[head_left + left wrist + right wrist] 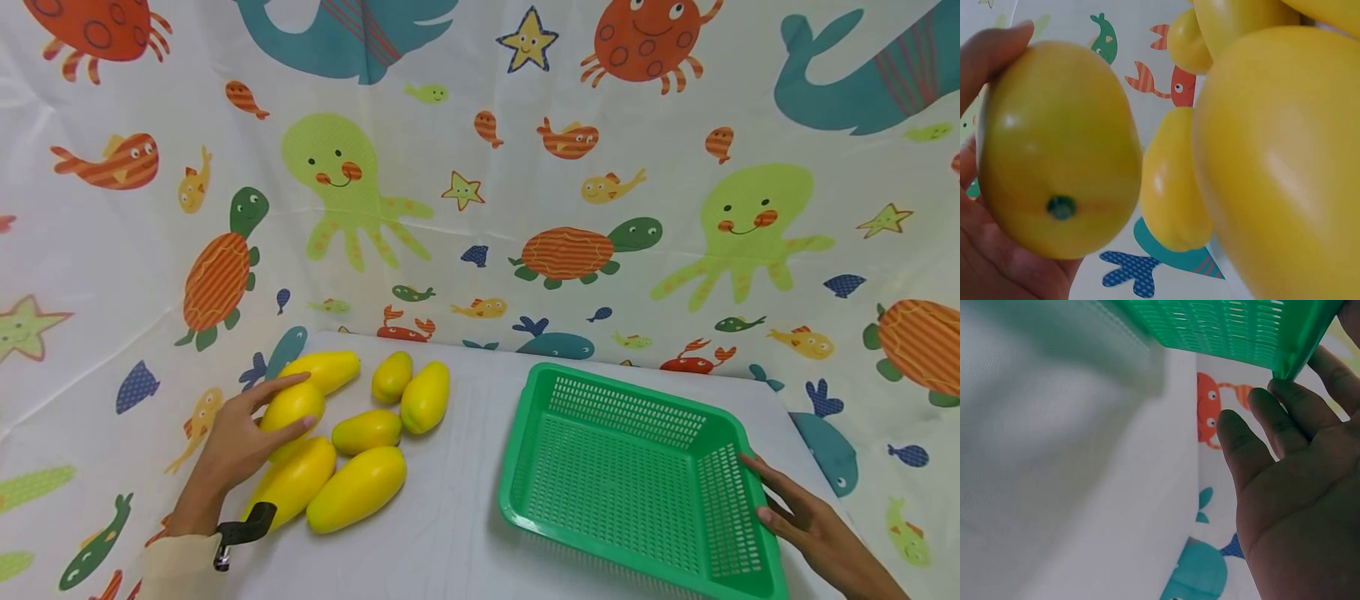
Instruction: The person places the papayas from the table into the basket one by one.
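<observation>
In the head view my left hand (240, 433) grips a yellow papaya (294, 410) between thumb and fingers, among other papayas at the left of the white table. The left wrist view shows this papaya's green stem end (1061, 207) facing the camera. Behind it lies a long papaya (330, 369); nearer the front are two more, one papaya (296, 479) partly behind the wrist. My right hand (806, 517) holds the right rim of a green plastic basket (517, 442), thumb and fingers at the edge. In the right wrist view its fingers (1244, 440) reach beneath that rim.
Several smaller papayas, including one papaya (425, 397) on the right of the group, lie between the hand and the basket. A white cloth (450, 517) covers the table. A curtain (465, 117) printed with sea animals hangs behind and beside it.
</observation>
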Demonstrator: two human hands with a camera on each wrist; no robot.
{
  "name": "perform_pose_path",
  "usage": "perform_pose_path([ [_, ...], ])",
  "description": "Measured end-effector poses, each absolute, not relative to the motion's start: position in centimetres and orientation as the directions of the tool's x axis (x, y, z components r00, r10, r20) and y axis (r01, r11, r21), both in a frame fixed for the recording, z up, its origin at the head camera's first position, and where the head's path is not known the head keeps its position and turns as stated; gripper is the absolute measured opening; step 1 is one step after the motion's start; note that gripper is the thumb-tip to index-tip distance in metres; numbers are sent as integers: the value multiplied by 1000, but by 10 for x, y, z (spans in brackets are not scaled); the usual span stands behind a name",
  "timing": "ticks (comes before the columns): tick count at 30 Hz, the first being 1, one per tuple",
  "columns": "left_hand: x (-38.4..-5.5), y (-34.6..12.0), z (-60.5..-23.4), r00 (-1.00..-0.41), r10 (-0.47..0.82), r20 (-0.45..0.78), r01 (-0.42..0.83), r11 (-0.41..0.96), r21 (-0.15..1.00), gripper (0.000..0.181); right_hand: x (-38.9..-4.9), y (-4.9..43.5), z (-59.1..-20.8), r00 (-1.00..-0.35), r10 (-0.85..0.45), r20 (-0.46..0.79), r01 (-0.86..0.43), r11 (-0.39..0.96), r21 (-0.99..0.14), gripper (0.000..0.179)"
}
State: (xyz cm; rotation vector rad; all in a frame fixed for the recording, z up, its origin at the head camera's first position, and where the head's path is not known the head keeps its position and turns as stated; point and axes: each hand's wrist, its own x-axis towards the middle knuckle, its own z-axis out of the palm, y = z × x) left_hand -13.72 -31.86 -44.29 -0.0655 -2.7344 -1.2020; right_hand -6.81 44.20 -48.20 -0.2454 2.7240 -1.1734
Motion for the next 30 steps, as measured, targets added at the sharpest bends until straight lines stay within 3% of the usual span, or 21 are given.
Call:
perform_pose_path([
  [13, -150, -284, -431, -978, 68, 199, 196, 635, 747, 62, -73, 437, -477, -968, -225, -108, -81, 692, -717, 66],
  [30, -169, -231, -416, -956, 186, 225, 291, 539, 791, 63, -80, 427, -480, -967, -162, -199, 36, 681, -731, 71],
])
